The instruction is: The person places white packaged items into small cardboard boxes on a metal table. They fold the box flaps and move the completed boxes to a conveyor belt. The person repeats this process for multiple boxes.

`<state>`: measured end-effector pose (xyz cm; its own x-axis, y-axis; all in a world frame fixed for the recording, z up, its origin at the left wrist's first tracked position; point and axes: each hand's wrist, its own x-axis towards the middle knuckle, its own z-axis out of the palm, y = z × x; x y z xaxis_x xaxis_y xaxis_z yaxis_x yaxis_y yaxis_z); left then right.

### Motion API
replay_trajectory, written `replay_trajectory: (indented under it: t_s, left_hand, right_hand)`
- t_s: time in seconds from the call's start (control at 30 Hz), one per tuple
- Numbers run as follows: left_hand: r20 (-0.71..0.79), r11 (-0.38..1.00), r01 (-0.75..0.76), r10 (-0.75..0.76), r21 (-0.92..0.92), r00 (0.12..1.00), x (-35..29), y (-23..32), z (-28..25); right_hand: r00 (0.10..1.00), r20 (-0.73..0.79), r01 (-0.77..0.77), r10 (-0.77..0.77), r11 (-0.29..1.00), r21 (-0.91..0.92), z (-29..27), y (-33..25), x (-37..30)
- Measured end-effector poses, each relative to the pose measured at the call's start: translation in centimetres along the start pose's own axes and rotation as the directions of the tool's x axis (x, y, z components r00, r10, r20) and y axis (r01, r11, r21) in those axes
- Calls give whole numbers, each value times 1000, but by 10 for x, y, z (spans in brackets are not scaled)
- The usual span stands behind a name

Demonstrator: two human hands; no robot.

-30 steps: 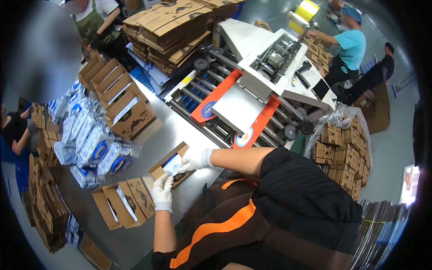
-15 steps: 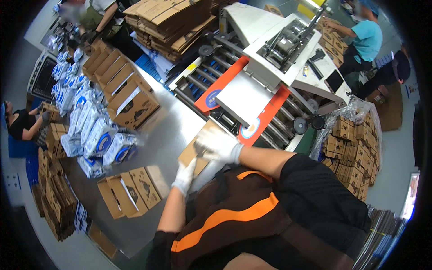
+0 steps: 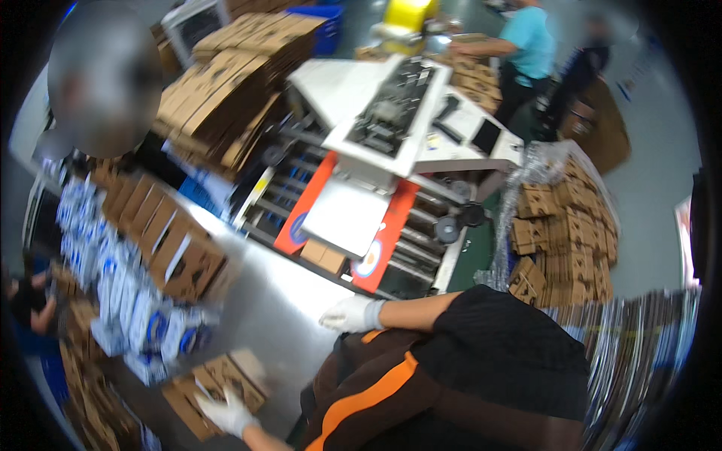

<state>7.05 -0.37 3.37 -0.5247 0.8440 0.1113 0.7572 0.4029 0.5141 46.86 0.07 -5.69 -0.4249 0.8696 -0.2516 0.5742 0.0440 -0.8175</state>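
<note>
The left hand (image 3: 226,415) is over the brown cartons (image 3: 232,371) at the near left of the bench (image 3: 278,297); its fingers look spread, but blur hides whether they touch. The right hand (image 3: 352,314) is near the bench's right edge, and I cannot tell if it is closed. A small carton (image 3: 323,256) lies farther, between the machine's red guides (image 3: 308,203). The step seems to be picking a carton, which calls for fingers closing on its wall.

2 gloves (image 3: 352,314) are white, cartons (image 3: 232,376) brown, dark-printed, packs (image 3: 154,327) white-and-blue, apron (image 3: 336,376) brown, orange-striped.
</note>
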Motion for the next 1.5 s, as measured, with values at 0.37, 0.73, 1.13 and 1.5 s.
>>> replay_trajectory:
  t_s: [0.37,0.73,1.13,1.5]
  left_hand:
    - [486,725,-688,591,30,644,-23,-1,46]
    - [421,619,-681,779,-392,465,-17,-36,54]
    - [478,543,228,380,-808,792,58,-56,172]
    - [959,752,597,198,-280,201,1,41,155]
  right_hand:
    - [975,-189,107,-112,994,-39,50,-93,91]
    - [997,74,-5,34,933,-360,60,-153,56]
    - [740,-274,333,-614,688,-645,52,-174,161]
    - [875,-301,201,-380,849,-488,6,-53,56]
